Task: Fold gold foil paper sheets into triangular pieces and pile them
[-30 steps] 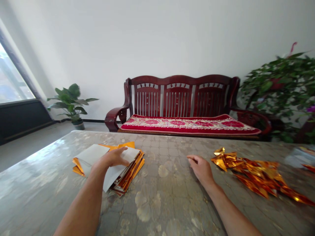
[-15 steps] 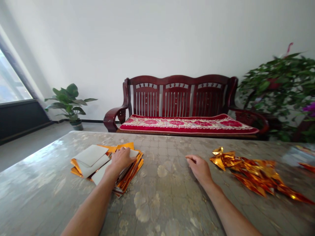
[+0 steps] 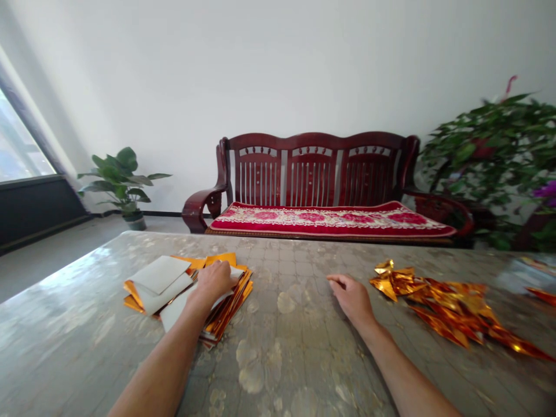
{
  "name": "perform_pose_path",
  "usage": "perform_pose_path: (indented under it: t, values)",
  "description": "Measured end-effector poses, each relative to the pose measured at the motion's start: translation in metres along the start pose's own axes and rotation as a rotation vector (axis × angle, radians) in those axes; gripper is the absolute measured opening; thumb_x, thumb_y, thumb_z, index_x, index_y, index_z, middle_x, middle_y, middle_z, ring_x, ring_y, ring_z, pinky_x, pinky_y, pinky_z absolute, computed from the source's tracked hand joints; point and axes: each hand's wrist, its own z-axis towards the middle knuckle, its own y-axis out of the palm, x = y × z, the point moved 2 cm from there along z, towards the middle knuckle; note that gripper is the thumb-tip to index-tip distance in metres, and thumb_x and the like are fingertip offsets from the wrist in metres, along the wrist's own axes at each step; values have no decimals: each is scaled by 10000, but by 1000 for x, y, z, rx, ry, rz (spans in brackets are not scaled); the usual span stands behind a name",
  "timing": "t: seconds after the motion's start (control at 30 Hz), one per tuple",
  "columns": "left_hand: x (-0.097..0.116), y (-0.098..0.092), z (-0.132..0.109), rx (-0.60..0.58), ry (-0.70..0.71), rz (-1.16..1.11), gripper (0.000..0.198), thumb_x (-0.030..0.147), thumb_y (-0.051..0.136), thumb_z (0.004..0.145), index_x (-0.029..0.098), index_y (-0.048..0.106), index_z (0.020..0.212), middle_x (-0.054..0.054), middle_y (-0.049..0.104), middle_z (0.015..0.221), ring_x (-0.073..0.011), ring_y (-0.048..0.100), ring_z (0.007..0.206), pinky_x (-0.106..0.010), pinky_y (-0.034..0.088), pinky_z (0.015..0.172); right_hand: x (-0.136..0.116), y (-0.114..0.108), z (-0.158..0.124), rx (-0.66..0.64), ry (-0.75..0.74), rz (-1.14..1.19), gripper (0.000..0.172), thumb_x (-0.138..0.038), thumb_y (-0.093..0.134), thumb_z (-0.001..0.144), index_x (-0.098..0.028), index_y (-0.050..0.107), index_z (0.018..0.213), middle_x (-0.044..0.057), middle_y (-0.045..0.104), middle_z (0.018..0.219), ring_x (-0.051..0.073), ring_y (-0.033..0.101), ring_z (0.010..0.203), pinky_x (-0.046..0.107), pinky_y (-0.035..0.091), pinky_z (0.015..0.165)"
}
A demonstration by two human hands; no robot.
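Observation:
My left hand [image 3: 214,280] lies over the right part of a loose pile of foil paper sheets [image 3: 228,310], pale on one side and shiny orange-gold on the other. Its fingers are curled down onto a top sheet, with the tips hidden behind the hand. More white-backed sheets [image 3: 161,275] fan out to the left of it. My right hand [image 3: 351,296] rests on the table with its fingers curled together, and nothing shows in it. To its right is a heap of folded gold foil pieces [image 3: 452,298], apart from the hand.
The table [image 3: 278,359] has a flower-patterned, glossy cover. A clear plastic bag [image 3: 525,275] lies at the right edge. Behind the table stands a dark red wooden bench [image 3: 313,174] with a red floral cushion [image 3: 334,219]. Potted plants [image 3: 125,179] flank it.
My left hand's fingers have curled in more over the pile, and the sheet under them has shifted slightly. My right hand has stayed in place.

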Motion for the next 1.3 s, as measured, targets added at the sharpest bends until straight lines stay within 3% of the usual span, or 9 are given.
perform_pose_path:
  t: [0.27, 0.5, 0.77, 1.0, 1.17, 1.3]
  values:
    - [0, 1, 1, -26, -12, -43, 253, 308, 549, 758, 175, 729, 876, -159, 735, 993, -309, 678, 940, -358, 505, 766, -2, -1, 0, -10, 13, -14, 328, -381, 494, 760, -234, 749, 905, 41, 759, 934, 231, 692, 840, 331, 517, 748]
    - [-3, 4, 1, -13, -43, -52, 292, 251, 486, 795, 165, 724, 940, -175, 723, 1013, -313, 681, 933, -364, 505, 751, -1, 0, -1, -23, 19, -26, 337, -380, 483, 775, -232, 747, 923, 41, 758, 922, 231, 690, 846, 333, 510, 768]
    - [-6, 7, 4, 30, -14, 4, 367, 317, 543, 821, 164, 657, 1135, -168, 644, 1197, -301, 619, 1095, -359, 486, 873, -5, -2, -1, -37, 19, -43, 335, -340, 474, 782, -215, 746, 932, 53, 753, 981, 230, 677, 938, 325, 485, 825]
    - [-3, 9, 5, 42, -21, 40, 279, 254, 492, 861, 134, 693, 1011, -181, 680, 1109, -320, 658, 1016, -388, 513, 796, -3, 0, 0, -41, 13, -57, 329, -330, 472, 794, -220, 743, 945, 51, 748, 1004, 228, 669, 960, 328, 477, 840]
    - [-2, 12, 7, 52, -42, 53, 343, 142, 384, 877, 106, 704, 995, -208, 703, 1039, -312, 671, 993, -395, 512, 787, -4, -1, -1, -39, 14, -58, 326, -330, 472, 797, -217, 743, 939, 51, 747, 996, 231, 671, 950, 334, 481, 836]
    - [-2, 12, 6, 49, -31, 50, 316, 134, 421, 850, 103, 711, 972, -218, 706, 1023, -292, 674, 977, -382, 501, 813, -6, -2, -2, -36, 9, -59, 321, -323, 472, 799, -218, 743, 935, 50, 745, 1002, 228, 667, 971, 332, 476, 854]
